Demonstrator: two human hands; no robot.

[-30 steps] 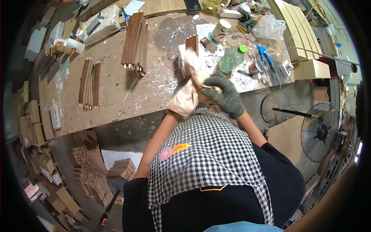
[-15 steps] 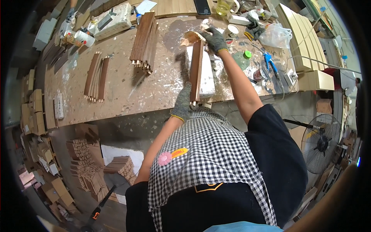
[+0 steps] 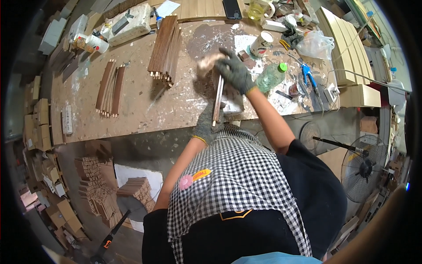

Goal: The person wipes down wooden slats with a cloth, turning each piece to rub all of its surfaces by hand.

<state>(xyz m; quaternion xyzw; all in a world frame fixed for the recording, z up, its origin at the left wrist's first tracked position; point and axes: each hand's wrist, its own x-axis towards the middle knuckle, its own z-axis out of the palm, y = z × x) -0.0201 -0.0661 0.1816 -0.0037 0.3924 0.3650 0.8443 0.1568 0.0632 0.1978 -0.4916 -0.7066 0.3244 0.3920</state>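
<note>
My left hand [image 3: 207,123], in a grey knit glove with a yellow cuff, is closed round the near end of a brown wooden slat [image 3: 217,103]. The slat stands on its narrow side, and a pale peg sticks out of its near end. My right hand [image 3: 236,74], gloved alike, is curled over the slat's far part with a crumpled beige cloth [image 3: 209,64], blurred by motion, at its fingers. Underneath lies a pale block [image 3: 233,102], partly hidden by my hands. To the left are a large stack of brown slats [image 3: 163,53] and a smaller group of slats [image 3: 110,88].
The worn workbench [image 3: 140,119] is stained. On its right are a paper cup [image 3: 262,44], a green-capped bottle [image 3: 271,78], a blue-handled tool [image 3: 307,75] and a plastic bag [image 3: 315,45]. A phone [image 3: 231,9] lies at the back. A fan [image 3: 364,167] stands right of me.
My right hand and the beige cloth have come nearer along the slat. The slat has turned from its broad face onto its narrow side; my left hand keeps its near end.
</note>
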